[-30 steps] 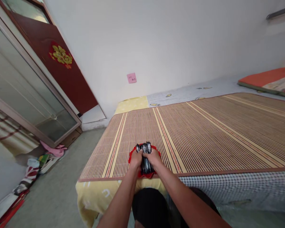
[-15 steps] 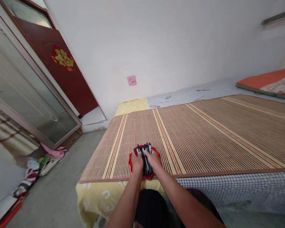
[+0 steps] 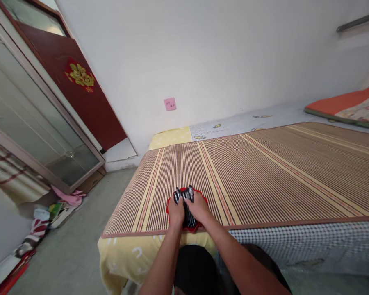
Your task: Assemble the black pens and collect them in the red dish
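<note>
A bundle of dark pens with silver tips (image 3: 186,193) lies on a red cloth (image 3: 169,203) near the front edge of a striped bamboo mat (image 3: 264,176). My left hand (image 3: 176,210) and my right hand (image 3: 197,208) press in from either side, fingers curled around the bundle. The pen tips stick out beyond my fingers, pointing away from me. Most of the cloth is hidden under my hands.
The mat covers a bed with a yellow sheet (image 3: 123,256) hanging at the near corner. A pink note (image 3: 170,104) is stuck on the white wall. A red door (image 3: 76,90), a glass cabinet door (image 3: 33,135) and clutter on the floor (image 3: 52,209) are at left. A folded orange quilt (image 3: 347,104) lies far right.
My hands have closed in tighter around the pens and drawn slightly toward me. The camera has shifted a little; the bundle stays on the red cloth.
</note>
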A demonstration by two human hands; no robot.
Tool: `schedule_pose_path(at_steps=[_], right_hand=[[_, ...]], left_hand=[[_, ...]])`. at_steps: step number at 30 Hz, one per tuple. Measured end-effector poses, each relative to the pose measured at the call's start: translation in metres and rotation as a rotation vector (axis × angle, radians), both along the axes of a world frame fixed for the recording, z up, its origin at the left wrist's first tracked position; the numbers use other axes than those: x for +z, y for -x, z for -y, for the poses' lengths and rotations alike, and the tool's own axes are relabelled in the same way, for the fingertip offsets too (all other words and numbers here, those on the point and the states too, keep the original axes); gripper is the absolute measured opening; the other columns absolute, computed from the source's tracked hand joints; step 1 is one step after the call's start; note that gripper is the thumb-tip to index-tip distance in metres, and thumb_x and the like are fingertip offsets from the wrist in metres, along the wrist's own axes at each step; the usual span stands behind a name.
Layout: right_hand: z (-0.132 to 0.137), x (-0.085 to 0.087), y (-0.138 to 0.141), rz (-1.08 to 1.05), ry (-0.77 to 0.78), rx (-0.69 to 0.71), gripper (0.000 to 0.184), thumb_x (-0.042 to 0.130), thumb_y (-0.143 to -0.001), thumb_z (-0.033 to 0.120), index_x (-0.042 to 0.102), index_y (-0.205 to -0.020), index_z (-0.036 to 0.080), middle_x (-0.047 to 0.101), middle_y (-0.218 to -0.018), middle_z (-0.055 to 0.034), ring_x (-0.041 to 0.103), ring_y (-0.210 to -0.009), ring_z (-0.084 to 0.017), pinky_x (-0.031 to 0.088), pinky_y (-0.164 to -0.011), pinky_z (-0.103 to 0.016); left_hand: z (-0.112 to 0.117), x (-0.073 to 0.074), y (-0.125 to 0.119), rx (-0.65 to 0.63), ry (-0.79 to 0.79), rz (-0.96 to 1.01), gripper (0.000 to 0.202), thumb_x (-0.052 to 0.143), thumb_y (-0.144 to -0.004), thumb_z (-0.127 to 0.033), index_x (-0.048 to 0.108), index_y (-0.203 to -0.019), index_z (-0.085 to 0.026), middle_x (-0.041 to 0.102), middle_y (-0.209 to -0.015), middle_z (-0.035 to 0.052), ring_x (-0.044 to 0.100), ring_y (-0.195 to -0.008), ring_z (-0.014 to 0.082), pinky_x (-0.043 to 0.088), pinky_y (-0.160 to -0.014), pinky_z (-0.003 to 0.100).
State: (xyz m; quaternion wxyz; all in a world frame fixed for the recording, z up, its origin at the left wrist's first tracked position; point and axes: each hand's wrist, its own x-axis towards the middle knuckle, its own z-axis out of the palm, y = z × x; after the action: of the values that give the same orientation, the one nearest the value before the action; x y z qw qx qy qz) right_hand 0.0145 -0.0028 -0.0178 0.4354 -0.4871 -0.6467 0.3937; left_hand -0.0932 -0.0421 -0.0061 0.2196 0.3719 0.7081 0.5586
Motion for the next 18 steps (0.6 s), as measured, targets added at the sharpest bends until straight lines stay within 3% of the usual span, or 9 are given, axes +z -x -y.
schedule_pose_path(at_steps=[5, 8, 10, 13, 15, 16, 18], right_hand=[[0.006, 0.0, -0.042, 0.186, -0.209, -0.068, 0.029, 0.051, -0.087, 0.02, 0.067, -0.111, 0.016, 0.064, -0.114, -0.0168, 0.058, -0.114, -0.03, 0.043, -0.105, -0.044], [0.016, -0.015, -0.062, 0.208, -0.179, -0.087, 0.035, 0.047, -0.09, 0.022, 0.066, -0.118, 0.016, 0.064, -0.12, -0.0173, 0.057, -0.119, -0.031, 0.042, -0.108, -0.047], [0.027, -0.027, -0.073, 0.19, -0.146, -0.048, 0.039, 0.044, -0.092, 0.024, 0.065, -0.123, 0.016, 0.064, -0.121, -0.0172, 0.058, -0.119, -0.029, 0.044, -0.108, -0.047], [0.047, -0.039, -0.089, 0.159, -0.155, 0.004, 0.042, 0.04, -0.094, 0.026, 0.062, -0.129, 0.014, 0.064, -0.126, -0.0174, 0.058, -0.122, -0.028, 0.043, -0.11, -0.047], [0.058, -0.042, -0.099, 0.141, -0.164, 0.023, 0.042, 0.041, -0.093, 0.026, 0.062, -0.128, 0.014, 0.064, -0.129, -0.0173, 0.057, -0.124, -0.027, 0.042, -0.111, -0.048], [0.062, -0.041, -0.103, 0.127, -0.16, 0.036, 0.042, 0.041, -0.093, 0.026, 0.063, -0.126, 0.014, 0.065, -0.128, -0.017, 0.058, -0.124, -0.027, 0.042, -0.111, -0.047], [0.065, -0.037, -0.107, 0.081, -0.124, 0.055, 0.041, 0.041, -0.094, 0.028, 0.065, -0.124, 0.015, 0.067, -0.126, -0.0158, 0.06, -0.122, -0.026, 0.044, -0.11, -0.045]], left_hand=[[0.015, 0.015, 0.006, 0.005, -0.032, -0.043, 0.022, 0.065, -0.08, -0.025, 0.068, -0.101, -0.017, 0.072, -0.103, 0.0128, 0.063, -0.114, 0.0314, 0.043, -0.103, 0.042], [0.04, 0.024, 0.006, 0.039, -0.083, -0.083, 0.028, 0.063, -0.082, -0.028, 0.066, -0.109, -0.018, 0.067, -0.119, 0.0151, 0.057, -0.124, 0.0309, 0.037, -0.11, 0.042], [0.067, 0.024, -0.002, 0.037, -0.153, -0.118, 0.031, 0.059, -0.087, -0.036, 0.066, -0.112, -0.019, 0.068, -0.117, 0.0146, 0.061, -0.114, 0.0308, 0.044, -0.102, 0.042], [0.11, 0.007, -0.031, -0.071, -0.124, -0.067, 0.034, 0.063, -0.087, -0.046, 0.068, -0.109, -0.022, 0.071, -0.108, 0.0112, 0.065, -0.101, 0.0289, 0.05, -0.091, 0.038], [0.128, -0.01, -0.055, -0.232, -0.049, 0.063, 0.032, 0.069, -0.085, -0.045, 0.071, -0.104, -0.02, 0.072, -0.102, 0.0101, 0.067, -0.095, 0.0262, 0.052, -0.086, 0.033], [0.132, -0.018, -0.066, -0.308, -0.008, 0.168, 0.035, 0.075, -0.081, -0.045, 0.071, -0.104, -0.019, 0.073, -0.098, 0.0094, 0.068, -0.089, 0.0238, 0.053, -0.079, 0.03], [0.128, -0.027, -0.083, -0.387, 0.098, 0.483, 0.046, 0.081, -0.075, -0.049, 0.068, -0.104, -0.016, 0.068, -0.073, 0.0042, 0.06, -0.055, 0.0161, 0.045, -0.048, 0.023]])
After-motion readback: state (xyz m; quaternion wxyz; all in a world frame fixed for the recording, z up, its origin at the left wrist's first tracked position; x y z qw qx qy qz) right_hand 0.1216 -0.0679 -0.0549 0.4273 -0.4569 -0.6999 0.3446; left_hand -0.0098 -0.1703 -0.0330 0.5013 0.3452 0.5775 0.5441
